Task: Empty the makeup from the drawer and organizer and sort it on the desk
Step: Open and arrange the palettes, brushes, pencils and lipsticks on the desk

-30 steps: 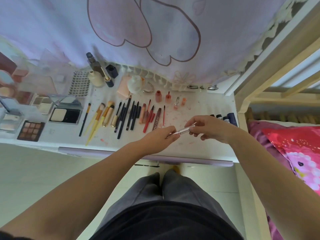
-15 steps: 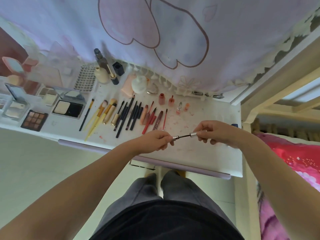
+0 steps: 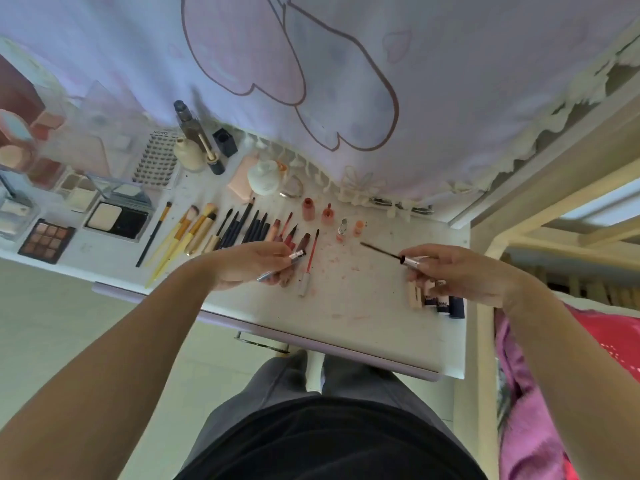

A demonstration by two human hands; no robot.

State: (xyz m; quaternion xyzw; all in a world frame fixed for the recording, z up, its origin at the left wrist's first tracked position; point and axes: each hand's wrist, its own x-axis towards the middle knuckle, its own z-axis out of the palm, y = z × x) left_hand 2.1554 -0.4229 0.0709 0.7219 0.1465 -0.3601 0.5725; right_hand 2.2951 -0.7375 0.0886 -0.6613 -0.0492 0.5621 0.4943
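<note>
Over the white desk my left hand grips a slim silver tube. My right hand pinches the tube's silver cap, and its thin dark wand points left, fully out of the tube. The two hands are well apart. Sorted makeup lies in rows behind: yellow-handled brushes, black pencils, red lip pencils, small pink bottles. Under my right hand lies a row of short tubes.
An eyeshadow palette, an opened powder compact and clear organizer boxes sit at the left. Bottles stand at the back under a hanging pink cloth. A bed with pink bedding is at the right.
The hands have pulled apart: the wand came fully out of the silver tube, my right hand moving right with it, my left hand staying with the tube.
</note>
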